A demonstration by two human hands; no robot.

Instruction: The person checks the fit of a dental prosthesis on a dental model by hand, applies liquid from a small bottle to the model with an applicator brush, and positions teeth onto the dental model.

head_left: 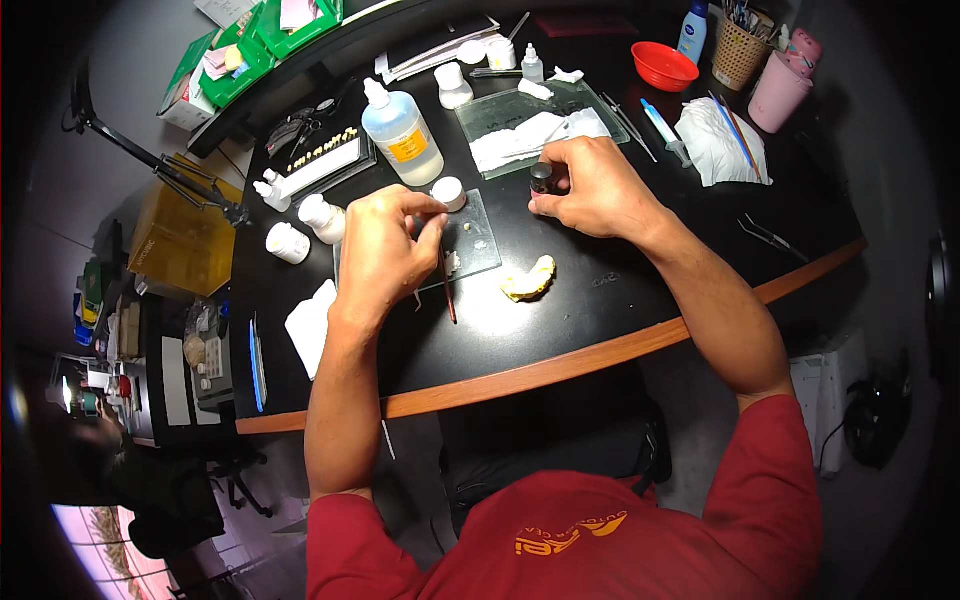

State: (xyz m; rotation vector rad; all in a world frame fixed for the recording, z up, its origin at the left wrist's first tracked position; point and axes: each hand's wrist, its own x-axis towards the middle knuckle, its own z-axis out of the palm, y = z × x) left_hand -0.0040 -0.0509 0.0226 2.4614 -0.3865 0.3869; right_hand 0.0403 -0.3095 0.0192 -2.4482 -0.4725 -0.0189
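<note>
My left hand [385,240] is closed in a pinch around a thin brush-like stick [449,290] with a reddish-brown handle; its tip is hidden by my fingers. Under that hand lies a small glass slab [482,240] bearing a tiny tooth-coloured piece and a white scrap. A white round lid or jar [448,193] sits at the slab's far edge. Further right, my right hand [600,195] grips a small dark bottle [541,180] with a black cap by its side. Between and nearer than both hands, a yellowish dental cast [529,280] shaped like an arch rests on the black tabletop.
A large squeeze bottle [403,130], white jars [288,243] and a tooth shade guide [320,165] stand at left. Behind my right hand is a larger glass plate [490,112] with tissues. Tweezers [768,238], a syringe [668,135] and a red bowl [664,66] lie right.
</note>
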